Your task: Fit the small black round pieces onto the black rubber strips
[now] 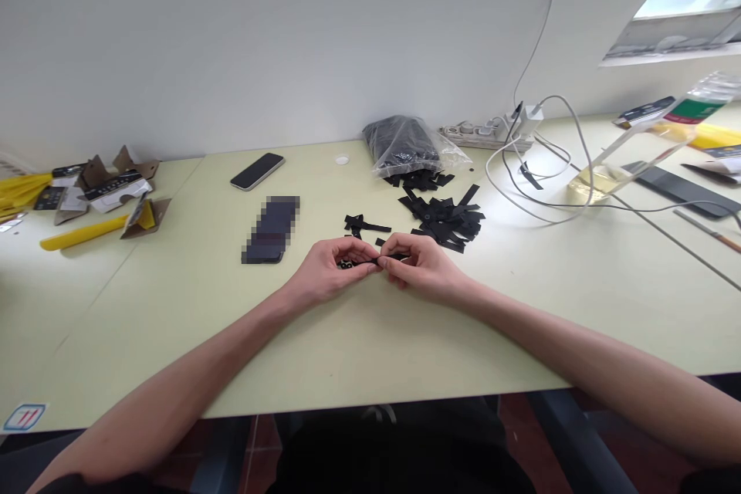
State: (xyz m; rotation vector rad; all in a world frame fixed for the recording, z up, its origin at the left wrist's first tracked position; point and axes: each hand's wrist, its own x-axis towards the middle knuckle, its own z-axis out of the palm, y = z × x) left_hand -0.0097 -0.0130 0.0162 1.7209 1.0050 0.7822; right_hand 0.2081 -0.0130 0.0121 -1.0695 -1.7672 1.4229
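My left hand (pixel 336 268) and my right hand (pixel 420 266) meet fingertip to fingertip over the pale table (pixel 347 355). Both pinch a small black strip (pixel 373 261), mostly covered by the fingers. Small dark rings (pixel 346 265) show beneath my left hand's fingers. Just beyond the hands lie a few loose black strips (pixel 370 226). A larger heap of black strips (pixel 448 220) spreads to the right, some with round holes or rings. Behind it sits a clear plastic bag (pixel 402 145) filled with dark pieces.
Two phones (pixel 258 170) (pixel 272 230) lie left of centre, one blurred out. Yellow items (pixel 86 233) and torn cardboard (pixel 119 185) are at far left. A power strip (pixel 480 135) with cables, a tilted bottle (pixel 654 139) and a dark flat piece (pixel 683 189) stand or lie right.
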